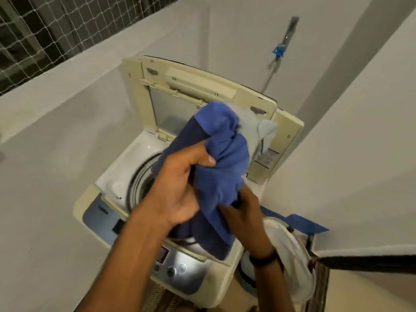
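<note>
Blue clothes (pixel 225 158) are bunched up and hanging dead centre, right over the mouth of the washing machine (pixel 112 176), with a pale grey piece (pixel 254 129) caught in at the bundle's one o'clock edge. My left hand (pixel 180 188) has a fistful, thumb clamped into the folds. My right hand (pixel 240 215), at five o'clock of the bundle, curls into the lower folds and grips too. Lid (pixel 202 86) is up at twelve o'clock. The drum (pixel 141 176) peeks out at nine o'clock of the cloth, and I can't see what, if anything, lies inside. Down at four o'clock, white cloth (pixel 290 251) is heaped just beside the machine. My read: I'm mid-transfer, though into the drum or out of it I can't tell. The bundle is lifted and gathered, so that part is done. Setting it down is left, and nobody's on the control panel (pixel 171 269) at six o'clock yet.
</note>
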A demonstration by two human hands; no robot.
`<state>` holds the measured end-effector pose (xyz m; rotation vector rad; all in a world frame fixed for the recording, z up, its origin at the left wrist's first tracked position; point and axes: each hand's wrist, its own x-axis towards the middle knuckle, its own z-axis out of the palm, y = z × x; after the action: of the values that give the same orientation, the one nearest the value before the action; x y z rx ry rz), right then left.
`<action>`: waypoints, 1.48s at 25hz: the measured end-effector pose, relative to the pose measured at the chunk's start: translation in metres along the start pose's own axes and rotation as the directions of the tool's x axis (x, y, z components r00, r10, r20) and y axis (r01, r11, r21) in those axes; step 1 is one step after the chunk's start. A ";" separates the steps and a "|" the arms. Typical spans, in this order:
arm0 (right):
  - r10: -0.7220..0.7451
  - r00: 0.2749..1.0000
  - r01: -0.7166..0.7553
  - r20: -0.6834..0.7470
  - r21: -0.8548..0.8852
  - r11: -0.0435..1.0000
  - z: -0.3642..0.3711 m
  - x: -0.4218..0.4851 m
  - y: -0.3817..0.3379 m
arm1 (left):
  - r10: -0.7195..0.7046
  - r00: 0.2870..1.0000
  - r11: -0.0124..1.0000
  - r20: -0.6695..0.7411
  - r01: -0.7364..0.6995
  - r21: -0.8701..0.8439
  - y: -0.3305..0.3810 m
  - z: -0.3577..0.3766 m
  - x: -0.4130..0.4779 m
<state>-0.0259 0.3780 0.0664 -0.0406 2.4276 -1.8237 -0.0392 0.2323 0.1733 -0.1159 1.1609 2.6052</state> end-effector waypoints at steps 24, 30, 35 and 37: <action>0.775 0.457 -0.776 -0.437 0.231 0.587 -0.115 -0.091 0.367 | -0.538 0.793 0.160 -0.285 0.428 0.889 -0.392 -0.030 0.068; 0.978 0.192 -0.857 -0.081 0.471 0.207 -0.148 -0.087 0.628 | -0.519 0.702 -0.103 -0.487 0.515 0.851 -0.616 -0.114 0.136; 0.981 -0.034 -0.799 0.190 0.584 -0.141 -0.141 -0.061 0.832 | -0.508 0.631 -0.152 -0.587 0.605 0.782 -0.765 -0.218 0.191; 0.968 -0.064 -0.789 0.242 0.582 -0.198 -0.133 -0.050 0.887 | -0.540 0.558 -0.097 -0.630 0.702 0.705 -0.808 -0.252 0.208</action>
<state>0.0472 0.7577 -0.7446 1.7330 0.8554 -1.4854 -0.0135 0.6064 -0.6130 -0.4689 1.8807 0.7272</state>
